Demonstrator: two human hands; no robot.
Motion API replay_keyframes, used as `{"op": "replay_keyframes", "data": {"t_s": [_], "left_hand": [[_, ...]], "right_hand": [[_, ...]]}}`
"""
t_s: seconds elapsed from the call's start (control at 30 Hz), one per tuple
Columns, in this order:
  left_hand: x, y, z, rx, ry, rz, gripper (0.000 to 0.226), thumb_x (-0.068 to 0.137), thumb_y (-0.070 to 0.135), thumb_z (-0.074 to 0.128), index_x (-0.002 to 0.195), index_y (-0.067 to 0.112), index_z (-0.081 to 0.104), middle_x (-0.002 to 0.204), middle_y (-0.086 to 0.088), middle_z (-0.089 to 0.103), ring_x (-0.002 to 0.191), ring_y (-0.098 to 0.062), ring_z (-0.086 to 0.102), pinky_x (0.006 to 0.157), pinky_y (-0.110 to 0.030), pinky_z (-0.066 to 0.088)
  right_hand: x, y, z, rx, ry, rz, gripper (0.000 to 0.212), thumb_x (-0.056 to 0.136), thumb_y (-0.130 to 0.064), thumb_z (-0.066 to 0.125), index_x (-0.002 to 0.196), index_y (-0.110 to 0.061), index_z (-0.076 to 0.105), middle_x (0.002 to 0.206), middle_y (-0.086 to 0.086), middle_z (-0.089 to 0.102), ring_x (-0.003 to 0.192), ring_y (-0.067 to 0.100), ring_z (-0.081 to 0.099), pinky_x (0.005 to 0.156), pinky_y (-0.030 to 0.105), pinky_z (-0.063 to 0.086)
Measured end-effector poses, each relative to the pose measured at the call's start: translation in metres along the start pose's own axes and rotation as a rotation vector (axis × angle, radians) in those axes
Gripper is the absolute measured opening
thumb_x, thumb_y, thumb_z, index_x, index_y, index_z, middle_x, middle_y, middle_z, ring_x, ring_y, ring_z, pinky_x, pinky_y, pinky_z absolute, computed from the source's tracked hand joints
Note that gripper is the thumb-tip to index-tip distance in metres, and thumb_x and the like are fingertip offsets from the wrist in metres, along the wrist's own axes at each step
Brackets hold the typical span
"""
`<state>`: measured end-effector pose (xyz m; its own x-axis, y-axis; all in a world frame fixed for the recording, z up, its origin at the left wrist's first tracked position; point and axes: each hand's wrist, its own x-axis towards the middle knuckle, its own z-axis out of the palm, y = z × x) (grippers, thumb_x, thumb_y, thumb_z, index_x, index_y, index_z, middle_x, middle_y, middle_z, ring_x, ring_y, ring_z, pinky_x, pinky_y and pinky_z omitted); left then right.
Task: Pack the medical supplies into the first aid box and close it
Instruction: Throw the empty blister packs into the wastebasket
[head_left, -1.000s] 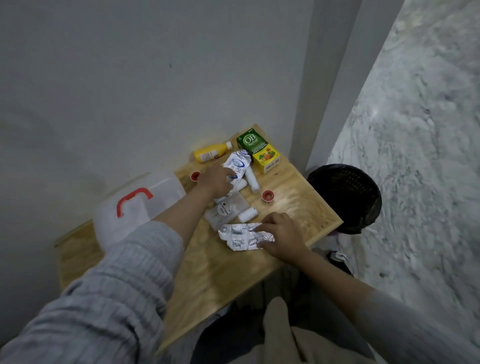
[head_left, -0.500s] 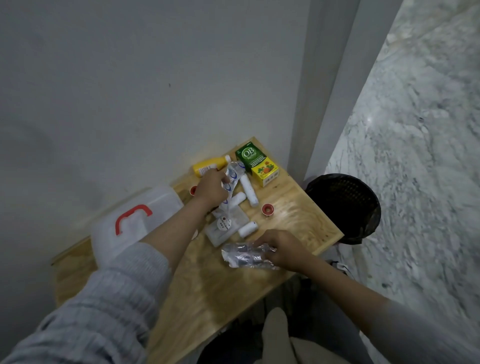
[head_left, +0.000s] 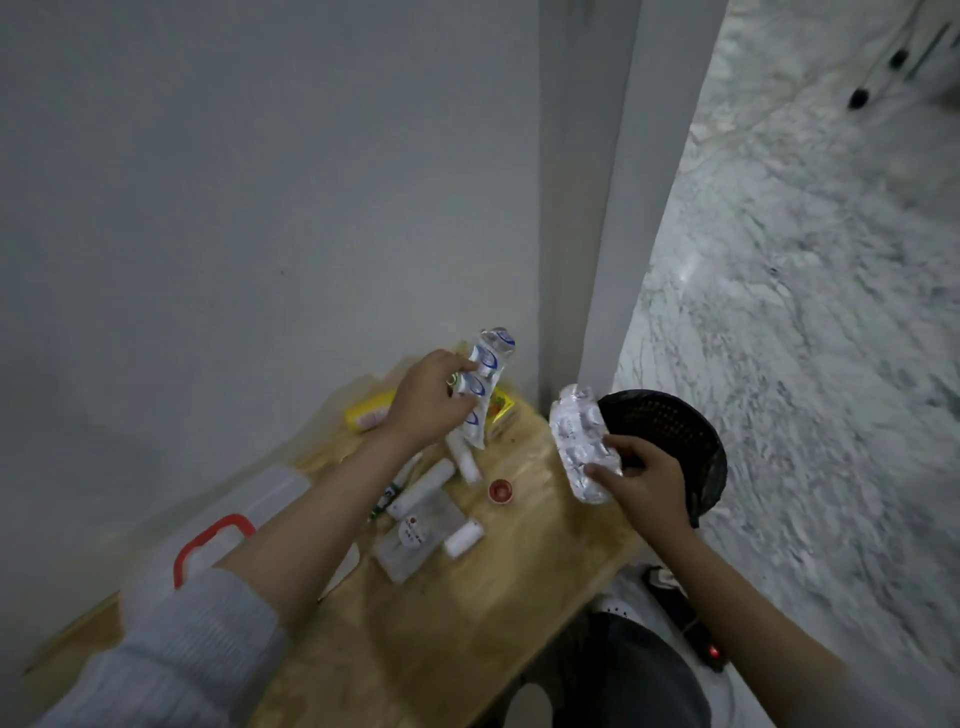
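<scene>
My left hand (head_left: 426, 397) grips a white packet with blue print (head_left: 483, 384), lifted above the far end of the wooden table (head_left: 441, 634). My right hand (head_left: 641, 480) holds silver blister packs (head_left: 579, 441) up in the air near the table's right edge. The white first aid box (head_left: 249, 525) with a red handle (head_left: 213, 540) lies at the left, partly behind my left forearm. On the table lie white gauze rolls (head_left: 423, 488), a clear pouch (head_left: 421, 538), a red cap (head_left: 501, 491), a yellow bottle (head_left: 369, 413) and a yellow-green carton (head_left: 501, 408).
A grey wall stands right behind the table, with a corner post at the right. A black mesh waste bin (head_left: 670, 441) stands on the marble floor next to the table's right edge. A dark power strip with a red light (head_left: 698, 636) lies on the floor below.
Both hands have risen off the table: the left lifted the blue-print packet, the right picked up the blister packs and raised them to the right. The camera tilted upward.
</scene>
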<state>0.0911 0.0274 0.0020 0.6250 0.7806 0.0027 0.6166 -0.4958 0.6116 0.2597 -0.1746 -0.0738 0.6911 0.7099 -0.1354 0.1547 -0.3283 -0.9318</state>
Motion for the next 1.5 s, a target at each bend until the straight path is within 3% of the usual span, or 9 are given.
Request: {"op": "replay_keyframes", "data": {"t_s": [0.17,0.37,0.5,0.63,0.73,0.87,0.97,1.3,1.5], "left_hand": [[0.043,0.055,0.064,-0.067,-0.132,0.053,0.043,0.077,0.014,0.067,0.120,0.013,0.063,0.115,-0.003,0.057,0.087,-0.017,0.057,0.077,-0.020,0.039],[0.088,0.090,0.170,-0.002,-0.431,-0.019,0.050,0.074,0.007,0.063,0.124,0.005,0.058,0.121,-0.016,0.055,0.113,-0.030,0.053,0.080,-0.019,0.032],[0.112,0.096,0.233,0.058,-0.552,-0.065,0.045,0.077,0.005,0.061,0.121,-0.001,0.058,0.128,-0.019,0.053,0.118,-0.031,0.051,0.091,-0.026,0.038],[0.132,0.095,0.286,0.066,-0.644,-0.124,0.020,0.078,0.009,0.060,0.094,-0.002,0.065,0.104,-0.018,0.064,0.106,-0.033,0.059,0.078,-0.032,0.045],[0.137,0.090,0.312,0.077,-0.701,-0.150,0.043,0.079,0.018,0.063,0.118,0.002,0.057,0.127,-0.014,0.056,0.120,-0.030,0.051,0.093,-0.033,0.042],[0.135,0.087,0.321,0.098,-0.703,-0.143,0.064,0.085,0.024,0.062,0.140,0.004,0.037,0.148,-0.014,0.035,0.138,-0.025,0.033,0.108,-0.031,0.029],[0.131,0.080,0.318,0.099,-0.689,-0.142,0.067,0.088,0.027,0.059,0.144,0.006,0.030,0.154,-0.012,0.026,0.144,-0.023,0.022,0.112,-0.033,0.025],[0.095,0.083,0.238,-0.039,-0.436,-0.032,0.053,0.086,0.028,0.059,0.134,0.012,0.044,0.137,-0.007,0.045,0.128,-0.023,0.043,0.103,-0.035,0.039],[0.029,0.070,0.138,-0.111,-0.096,-0.015,0.055,0.086,0.027,0.061,0.136,0.014,0.044,0.144,-0.003,0.041,0.135,-0.016,0.036,0.106,-0.020,0.024]], "right_hand": [[0.031,0.029,-0.033,-0.020,0.228,0.225,0.036,0.078,-0.015,0.072,0.112,-0.005,0.065,0.111,0.013,0.067,0.102,0.024,0.060,0.085,0.031,0.045],[0.077,0.080,-0.064,-0.073,0.187,0.438,0.049,0.081,-0.012,0.067,0.126,0.000,0.053,0.128,0.019,0.057,0.117,0.032,0.054,0.094,0.037,0.042],[0.108,0.118,-0.077,-0.131,0.159,0.514,0.048,0.079,-0.009,0.066,0.124,0.002,0.053,0.117,0.018,0.061,0.107,0.033,0.058,0.080,0.029,0.041],[0.136,0.144,-0.091,-0.140,0.118,0.537,0.026,0.079,-0.008,0.062,0.103,0.001,0.059,0.085,0.009,0.060,0.084,0.029,0.061,0.062,0.030,0.045],[0.149,0.160,-0.099,-0.176,0.111,0.550,0.036,0.080,-0.012,0.064,0.112,0.003,0.055,0.097,0.013,0.061,0.091,0.029,0.059,0.078,0.038,0.049],[0.156,0.183,-0.102,-0.173,0.023,0.564,0.062,0.081,-0.018,0.066,0.136,-0.007,0.040,0.134,0.016,0.051,0.118,0.032,0.053,0.093,0.039,0.047],[0.156,0.188,-0.096,-0.167,0.005,0.554,0.066,0.082,-0.025,0.066,0.140,-0.015,0.036,0.144,0.010,0.043,0.121,0.030,0.051,0.097,0.047,0.048],[0.128,0.115,-0.064,-0.121,0.020,0.217,0.056,0.084,-0.019,0.065,0.136,-0.012,0.043,0.138,0.007,0.050,0.124,0.023,0.049,0.101,0.035,0.043],[0.085,0.040,-0.015,-0.051,0.015,-0.016,0.050,0.084,-0.022,0.065,0.130,-0.014,0.050,0.124,-0.001,0.058,0.116,0.015,0.052,0.094,0.027,0.043]]}}
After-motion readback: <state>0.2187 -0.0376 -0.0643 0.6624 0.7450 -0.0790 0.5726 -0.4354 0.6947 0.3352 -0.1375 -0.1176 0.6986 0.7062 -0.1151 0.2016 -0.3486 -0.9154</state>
